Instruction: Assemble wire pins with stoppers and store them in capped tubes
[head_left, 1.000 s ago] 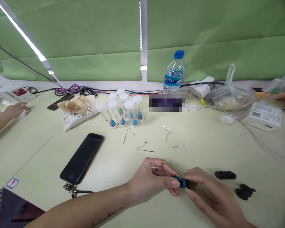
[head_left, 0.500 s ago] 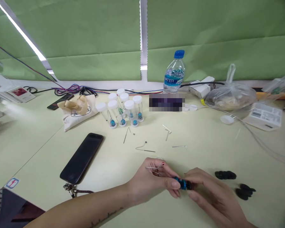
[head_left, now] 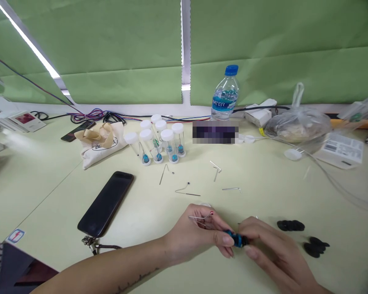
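Note:
My left hand (head_left: pixel 198 237) is closed, with thumb and fingers pinching a small blue and black cylindrical part (head_left: pixel 238 240). A thin bent metal wire (head_left: pixel 198 217) with a red tip lies across the same palm. My right hand (head_left: pixel 277 251) is closed at the part's black end, its thumb and forefinger against it. Fingers cover much of the part. Beyond the hands are bent wires with small dark tips (head_left: pixel 184 192) (head_left: pixel 163 174) and several L-shaped hex keys (head_left: pixel 232 189). To the right of my right hand sit black rounded pieces (head_left: pixel 290 225) in two groups.
Clear tubes with white caps (head_left: pixel 146 141) stand at the back, holding small blue or green parts. A phone (head_left: pixel 106 204) and a cloth bag (head_left: pixel 101 143) lie left. A water bottle (head_left: pixel 225 96), a plastic bag (head_left: pixel 297 122) and cables line the back.
The blue and black part has shifted and turned slightly between my fingers. My right fingertips have moved a little at its black end. Everything else on the table stays put.

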`<state>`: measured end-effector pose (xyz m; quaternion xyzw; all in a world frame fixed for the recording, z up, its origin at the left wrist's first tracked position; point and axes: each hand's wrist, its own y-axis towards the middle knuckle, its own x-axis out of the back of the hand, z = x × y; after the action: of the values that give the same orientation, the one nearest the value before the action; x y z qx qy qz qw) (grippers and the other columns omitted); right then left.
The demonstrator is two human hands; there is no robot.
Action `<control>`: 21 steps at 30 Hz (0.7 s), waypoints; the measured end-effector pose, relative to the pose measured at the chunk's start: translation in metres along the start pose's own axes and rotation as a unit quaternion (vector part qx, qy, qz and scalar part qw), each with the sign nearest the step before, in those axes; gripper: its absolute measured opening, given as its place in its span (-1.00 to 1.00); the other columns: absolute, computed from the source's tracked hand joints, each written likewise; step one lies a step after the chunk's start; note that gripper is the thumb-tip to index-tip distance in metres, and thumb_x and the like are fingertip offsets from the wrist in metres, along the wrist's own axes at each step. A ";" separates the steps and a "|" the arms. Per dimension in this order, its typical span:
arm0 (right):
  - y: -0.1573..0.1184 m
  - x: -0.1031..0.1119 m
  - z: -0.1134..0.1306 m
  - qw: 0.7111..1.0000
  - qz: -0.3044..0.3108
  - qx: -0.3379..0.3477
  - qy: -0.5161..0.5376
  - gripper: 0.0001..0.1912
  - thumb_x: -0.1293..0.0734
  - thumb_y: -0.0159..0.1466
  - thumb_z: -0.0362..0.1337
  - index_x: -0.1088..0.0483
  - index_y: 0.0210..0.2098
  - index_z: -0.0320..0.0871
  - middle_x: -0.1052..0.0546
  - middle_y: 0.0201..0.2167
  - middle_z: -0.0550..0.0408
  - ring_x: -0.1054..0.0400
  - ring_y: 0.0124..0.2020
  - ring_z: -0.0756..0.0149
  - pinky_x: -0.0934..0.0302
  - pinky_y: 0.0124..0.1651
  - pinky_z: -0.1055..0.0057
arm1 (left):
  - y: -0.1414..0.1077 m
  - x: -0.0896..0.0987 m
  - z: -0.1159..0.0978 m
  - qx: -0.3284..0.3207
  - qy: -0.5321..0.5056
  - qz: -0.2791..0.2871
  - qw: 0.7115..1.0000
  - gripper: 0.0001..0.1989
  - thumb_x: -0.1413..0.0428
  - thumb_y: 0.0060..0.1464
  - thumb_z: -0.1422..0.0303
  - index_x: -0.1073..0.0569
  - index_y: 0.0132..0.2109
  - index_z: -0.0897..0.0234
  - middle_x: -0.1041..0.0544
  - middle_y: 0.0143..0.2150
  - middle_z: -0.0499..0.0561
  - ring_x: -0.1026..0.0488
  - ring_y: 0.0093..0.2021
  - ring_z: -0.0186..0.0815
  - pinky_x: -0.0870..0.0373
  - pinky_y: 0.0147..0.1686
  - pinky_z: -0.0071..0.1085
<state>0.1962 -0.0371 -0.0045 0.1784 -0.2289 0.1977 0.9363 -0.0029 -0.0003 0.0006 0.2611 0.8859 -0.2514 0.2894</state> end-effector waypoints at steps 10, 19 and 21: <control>0.001 -0.003 0.003 0.999 -0.048 0.008 -0.001 -0.92 -0.25 0.31 -0.31 -0.39 -0.24 -0.08 -0.46 -0.42 0.08 -0.36 -0.41 0.31 -0.27 -0.40 0.42 | 0.000 0.001 0.001 -0.004 0.000 -0.007 1.000 -0.70 -0.41 -0.32 0.35 -0.54 -0.44 0.48 -0.54 -0.56 0.06 -0.50 -0.56 -0.33 -0.45 -0.50 -0.41; 0.000 -0.004 -0.001 0.996 -0.082 0.034 -0.011 -0.82 -0.30 0.26 -0.39 -0.36 -0.15 -0.05 -0.48 -0.40 0.10 -0.37 -0.41 0.32 -0.29 -0.39 0.43 | 0.001 0.002 0.002 -0.016 -0.005 -0.005 1.000 -0.72 -0.40 -0.29 0.37 -0.54 -0.43 0.48 -0.54 -0.55 0.07 -0.51 -0.56 -0.34 -0.47 -0.50 -0.43; 0.001 -0.003 -0.001 0.996 -0.081 0.043 -0.012 -0.79 -0.30 0.25 -0.40 -0.35 -0.13 -0.04 -0.48 -0.39 0.10 -0.38 -0.40 0.32 -0.30 -0.39 0.43 | 0.001 0.002 0.002 -0.018 -0.007 -0.003 1.000 -0.72 -0.41 -0.29 0.37 -0.54 -0.43 0.48 -0.55 -0.55 0.07 -0.51 -0.56 -0.33 -0.47 -0.51 -0.43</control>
<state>0.1935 -0.0373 -0.0067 0.2386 -0.2167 0.1287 0.9378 -0.0028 0.0001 -0.0026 0.2517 0.8889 -0.2384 0.2996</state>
